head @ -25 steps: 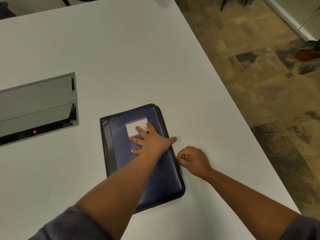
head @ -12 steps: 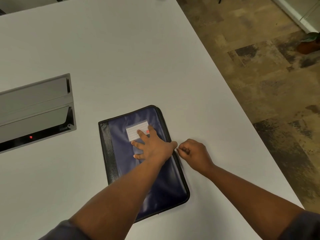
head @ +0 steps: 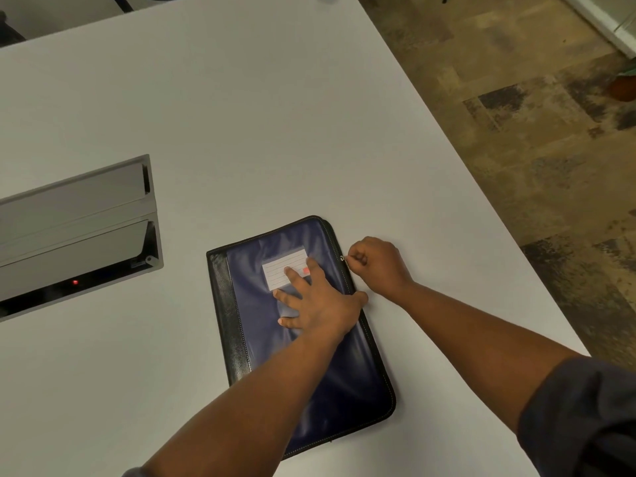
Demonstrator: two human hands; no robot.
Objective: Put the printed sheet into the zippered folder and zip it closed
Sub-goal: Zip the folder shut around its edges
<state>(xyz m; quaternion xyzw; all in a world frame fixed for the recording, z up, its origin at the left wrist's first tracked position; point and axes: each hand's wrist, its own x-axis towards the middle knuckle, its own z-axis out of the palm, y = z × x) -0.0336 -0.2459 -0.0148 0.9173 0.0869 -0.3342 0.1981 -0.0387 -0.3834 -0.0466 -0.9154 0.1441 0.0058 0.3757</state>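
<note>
A dark blue zippered folder (head: 347, 366) with a black spine lies closed and flat on the white table (head: 241, 115). A lined label card (head: 280, 271) shows on its cover. My left hand (head: 320, 304) rests flat on the cover with fingers spread, pressing it down. My right hand (head: 377, 265) is pinched on the zipper pull (head: 342, 258) at the folder's right edge, near its far corner. The printed sheet is not visible.
A grey cable box (head: 75, 228) with raised lids and a small red light is set into the table on the left. The table's right edge runs diagonally, with patterned carpet (head: 533, 149) beyond it.
My right hand has slid the zipper pull along the folder's right edge away from me, toward the far corner. My left hand has stayed flat on the cover.
</note>
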